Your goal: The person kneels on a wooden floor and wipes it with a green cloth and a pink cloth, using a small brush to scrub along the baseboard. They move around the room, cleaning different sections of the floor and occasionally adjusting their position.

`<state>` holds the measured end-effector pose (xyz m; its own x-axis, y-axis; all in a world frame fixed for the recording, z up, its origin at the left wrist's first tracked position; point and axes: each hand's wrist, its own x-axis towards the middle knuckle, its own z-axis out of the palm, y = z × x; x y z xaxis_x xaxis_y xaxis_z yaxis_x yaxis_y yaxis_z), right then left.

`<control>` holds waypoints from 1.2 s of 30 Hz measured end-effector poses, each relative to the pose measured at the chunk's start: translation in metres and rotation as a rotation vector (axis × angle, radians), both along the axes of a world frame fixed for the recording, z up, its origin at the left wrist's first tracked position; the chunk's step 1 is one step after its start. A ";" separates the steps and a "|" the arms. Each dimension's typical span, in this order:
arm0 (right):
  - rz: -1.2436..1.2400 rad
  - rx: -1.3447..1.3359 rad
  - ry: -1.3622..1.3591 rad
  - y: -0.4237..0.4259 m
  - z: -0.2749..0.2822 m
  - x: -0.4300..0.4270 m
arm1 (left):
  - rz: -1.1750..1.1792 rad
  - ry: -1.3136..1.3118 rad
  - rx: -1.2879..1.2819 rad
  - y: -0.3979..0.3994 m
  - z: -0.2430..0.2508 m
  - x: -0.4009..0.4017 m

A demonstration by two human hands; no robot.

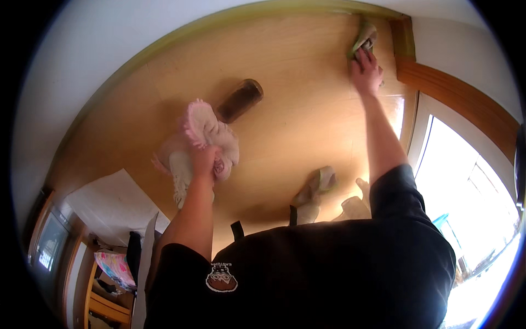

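My left hand (205,161) is closed around a bunched cream cloth with a pink fringed edge (209,127), held over the wooden floor (287,135) left of centre. Whitish, wrinkled fabric hangs below that hand. Just beyond the cloth, a dark brown oblong object (240,100) lies at a slant; its exact kind is unclear. My right hand (367,74) reaches to the far right corner, its fingers on a greyish crumpled cloth with a green edge (365,41). Whether the fingers grip this cloth or press on it cannot be told.
Another grey-green cloth item (318,185) lies close before my body, beside pale blurred objects (355,207). A white sheet (119,205) is at the lower left, near an open wooden drawer or shelf (109,307) with patterned fabric. Walls edge the far side; a bright glazed door (460,177) stands right.
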<state>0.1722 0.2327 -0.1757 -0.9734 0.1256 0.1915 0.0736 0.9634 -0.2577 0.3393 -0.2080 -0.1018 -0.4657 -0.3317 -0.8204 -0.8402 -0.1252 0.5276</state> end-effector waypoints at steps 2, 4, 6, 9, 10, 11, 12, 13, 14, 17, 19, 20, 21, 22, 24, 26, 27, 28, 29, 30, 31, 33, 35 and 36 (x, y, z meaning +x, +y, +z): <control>-0.064 0.135 -0.297 -0.069 0.002 0.019 | 0.080 -0.132 0.061 -0.003 -0.002 0.004; 0.121 0.079 -0.154 -0.148 0.009 0.049 | 0.034 -0.071 -0.003 -0.002 -0.002 0.004; 0.170 -0.107 -0.070 -0.207 0.014 0.071 | -0.008 0.012 -0.049 0.005 -0.001 -0.002; 0.223 -0.445 -0.178 -0.205 0.021 0.066 | -0.007 -0.021 -0.099 -0.006 -0.005 0.002; 0.337 -0.588 -0.136 -0.181 0.013 0.058 | 0.000 -0.092 -0.051 -0.013 -0.008 0.003; 0.369 -0.555 -0.039 -0.163 0.021 0.054 | 0.018 -0.167 -0.017 -0.019 -0.009 0.009; 0.321 -0.590 -0.128 -0.124 0.025 0.048 | 0.045 -0.155 -0.006 0.000 0.009 -0.004; 0.235 -0.599 -0.070 -0.086 0.033 0.045 | 0.075 -0.138 -0.001 0.018 0.033 -0.018; 0.157 -0.464 -0.074 -0.048 0.032 0.050 | 0.086 -0.157 -0.008 0.024 0.046 -0.026; 0.017 0.049 -0.094 0.036 0.030 0.067 | 0.074 -0.181 -0.076 0.013 0.032 -0.019; -0.112 0.045 -0.110 0.011 0.016 0.086 | 0.088 -0.121 -0.047 0.012 0.020 -0.014; -0.171 -0.171 -0.363 -0.030 0.023 0.088 | 0.096 -0.104 -0.046 0.009 0.016 -0.010; -0.102 -0.134 -0.327 -0.064 0.018 0.112 | 0.040 -0.100 -0.079 0.010 0.014 -0.011; -0.032 -0.101 -0.290 -0.100 0.012 0.134 | 0.012 -0.084 -0.096 0.010 0.011 -0.013; 0.040 -0.160 -0.335 -0.168 0.015 0.167 | 0.006 -0.019 -0.104 0.003 0.003 -0.006; 0.014 -0.209 -0.320 -0.193 0.037 0.164 | 0.034 -0.002 -0.086 0.004 0.005 -0.009; 0.011 -0.192 -0.298 -0.180 0.036 0.157 | 0.038 -0.044 -0.080 0.006 0.007 -0.011; 0.066 -0.319 -0.250 -0.165 0.034 0.150 | 0.043 -0.047 -0.035 0.000 0.005 -0.006; 0.126 -0.450 -0.210 -0.150 0.028 0.148 | 0.050 -0.040 -0.015 -0.006 0.003 -0.003; -0.026 -0.668 -0.073 -0.126 0.010 0.138 | 0.056 -0.035 0.012 -0.011 -0.001 0.001; -0.089 -0.629 0.049 -0.096 0.009 0.118 | 0.067 -0.096 0.002 -0.015 -0.002 0.003; -0.244 -0.410 0.168 -0.019 0.007 0.084 | 0.061 -0.158 0.011 -0.011 -0.011 -0.002; -0.370 -0.143 0.115 0.035 0.001 0.060 | -0.005 -0.040 -0.048 -0.016 -0.017 0.003; -0.381 -0.051 0.084 0.049 -0.007 0.049 | 0.001 -0.048 -0.048 -0.024 -0.030 0.008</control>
